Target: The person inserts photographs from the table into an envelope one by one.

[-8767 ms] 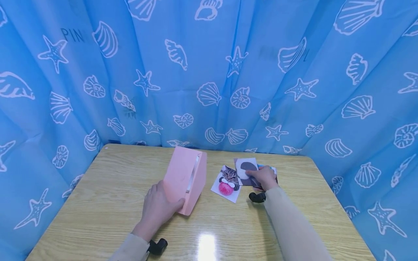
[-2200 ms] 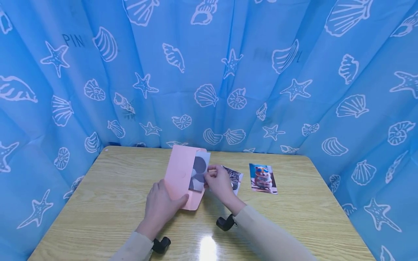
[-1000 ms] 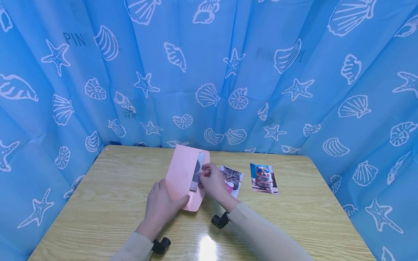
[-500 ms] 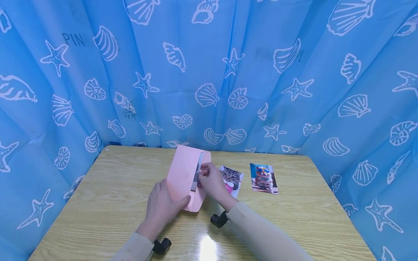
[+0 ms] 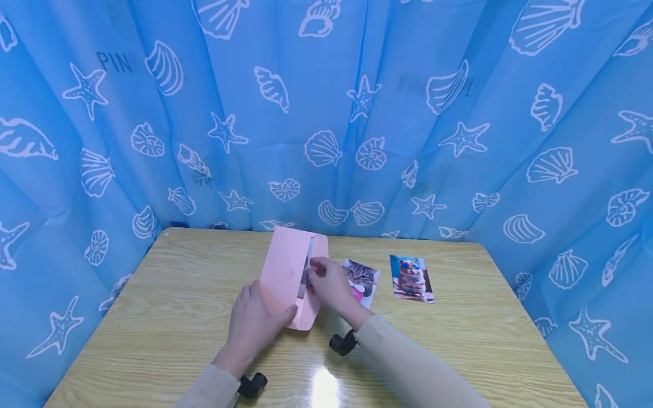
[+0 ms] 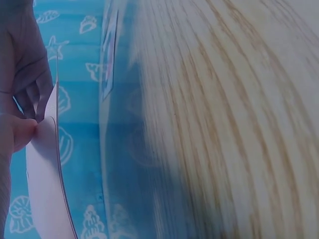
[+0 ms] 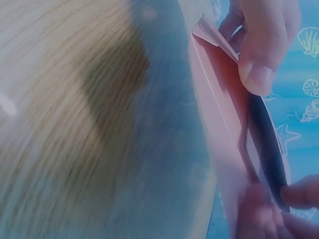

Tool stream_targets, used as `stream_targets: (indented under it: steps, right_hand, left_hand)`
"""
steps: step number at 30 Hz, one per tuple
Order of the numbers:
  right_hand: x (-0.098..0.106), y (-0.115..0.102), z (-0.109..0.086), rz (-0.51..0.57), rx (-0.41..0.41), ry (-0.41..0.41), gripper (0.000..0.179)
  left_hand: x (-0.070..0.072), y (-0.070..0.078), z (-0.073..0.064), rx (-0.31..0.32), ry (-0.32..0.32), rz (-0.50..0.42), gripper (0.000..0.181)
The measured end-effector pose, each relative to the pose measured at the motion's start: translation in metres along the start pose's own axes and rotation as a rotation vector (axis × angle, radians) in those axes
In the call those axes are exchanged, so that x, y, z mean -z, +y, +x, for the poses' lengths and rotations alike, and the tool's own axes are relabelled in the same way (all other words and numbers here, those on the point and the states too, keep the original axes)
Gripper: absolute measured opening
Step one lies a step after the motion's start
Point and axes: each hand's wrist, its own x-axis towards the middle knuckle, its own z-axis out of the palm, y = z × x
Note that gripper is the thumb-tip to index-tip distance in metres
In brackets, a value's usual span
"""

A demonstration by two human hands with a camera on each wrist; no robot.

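My left hand (image 5: 252, 323) grips the lower left of a pink envelope (image 5: 285, 258), its thumb across the front near the long opening. The envelope stands tilted over the table, its opening on the right. My right hand (image 5: 331, 286) pinches the edge of a grey-and-white photo (image 5: 303, 280), which is mostly inside the envelope. In the right wrist view the photo's dark edge (image 7: 266, 142) shows within the opening. A cat photo (image 5: 362, 277) lies right beside the right hand, partly covered by it. Farther right lies a hamster photo (image 5: 411, 279).
The wooden table (image 5: 173, 300) reaches back to a blue curtain (image 5: 326, 113) with white shell and starfish prints. A black wrist camera sits on each wrist, the left camera (image 5: 252, 385) and the right camera (image 5: 342, 343). Light glares off the table's front.
The right hand has brought the grey-and-white photo from the pile at right to the envelope and slid it leftward into the opening. The left hand keeps its grip on the envelope.
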Motion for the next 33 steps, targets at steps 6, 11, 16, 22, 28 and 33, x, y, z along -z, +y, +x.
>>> stream_targets:
  steps: [6,11,16,22,28,33]
  right_hand:
    - [0.005,-0.001,-0.002,-0.027,0.012,-0.036,0.030]
    - [0.015,-0.004,-0.006,-0.012,-0.002,-0.049,0.035]
    - [0.032,-0.007,-0.010,-0.013,-0.004,-0.037,0.040]
    - [0.054,-0.006,-0.012,-0.005,0.030,0.002,0.044]
    - [0.077,0.009,-0.011,-0.023,-0.001,0.045,0.054]
    - [0.097,0.025,-0.009,-0.091,-0.048,0.070,0.062]
  left_hand:
    - [-0.001,-0.002,0.000,-0.001,0.003,0.002,0.101]
    - [-0.001,-0.004,0.000,0.031,-0.036,0.021,0.102]
    - [-0.002,-0.006,0.000,0.043,-0.055,0.033,0.104]
    - [-0.003,-0.008,0.001,0.043,-0.058,0.032,0.104]
    - [-0.003,-0.009,0.002,0.038,-0.059,0.031,0.105]
    - [-0.003,-0.008,0.001,0.033,-0.059,0.021,0.104]
